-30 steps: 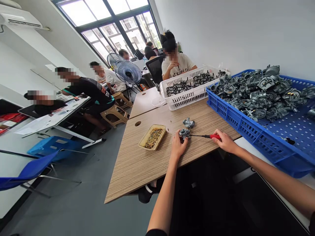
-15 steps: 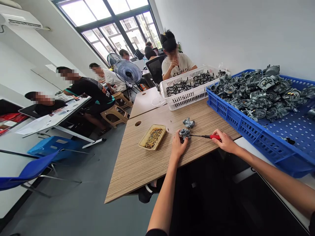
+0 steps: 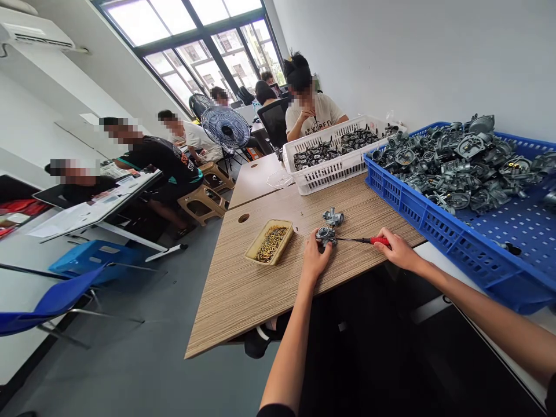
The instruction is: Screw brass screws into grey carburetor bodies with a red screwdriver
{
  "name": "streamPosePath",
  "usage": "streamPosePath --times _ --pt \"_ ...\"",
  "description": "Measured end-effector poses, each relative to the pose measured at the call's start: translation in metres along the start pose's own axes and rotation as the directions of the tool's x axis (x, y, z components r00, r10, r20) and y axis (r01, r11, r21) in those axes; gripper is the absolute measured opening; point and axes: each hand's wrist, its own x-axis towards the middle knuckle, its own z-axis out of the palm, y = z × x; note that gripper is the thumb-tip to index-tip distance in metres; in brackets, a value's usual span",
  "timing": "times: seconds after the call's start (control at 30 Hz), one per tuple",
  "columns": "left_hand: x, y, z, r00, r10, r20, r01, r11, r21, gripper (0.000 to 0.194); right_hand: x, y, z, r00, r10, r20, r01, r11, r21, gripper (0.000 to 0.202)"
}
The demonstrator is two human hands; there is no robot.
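Little's moved since the earlier frame: hands look the same, only a far co-worker's (image 3: 267,76) head, well beyond them, sits slightly higher. L hand (image 3: 316,255) pinches a metal part (image 3: 325,234) btwn thumb & fingers, on the table (image 3: 234,295). R hand (image 3: 394,250) is curled round the red handle of a screwdriver (image 3: 374,240), its tip at the part's side nearest R hand (touching or just shy, can't tell). 2nd metal part (image 3: 333,218) lies just past L hand's fingertips. Screw tray (image 3: 284,247) w/ brass-coloured screws (image 3: 270,243): left of L hand. Blue crate (image 3: 478,255), full of similar parts: right of R hand.
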Motion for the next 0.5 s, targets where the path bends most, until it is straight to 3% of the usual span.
streamPosePath --times 0.5 --pt "0.0004 -0.0020 0.0013 1.000 0.017 -0.018 -0.017 1.000 0.002 0.051 0.0001 0.0045 0.0013 1.000 -0.009 -0.007 0.009 1.000 -0.014 0.017"
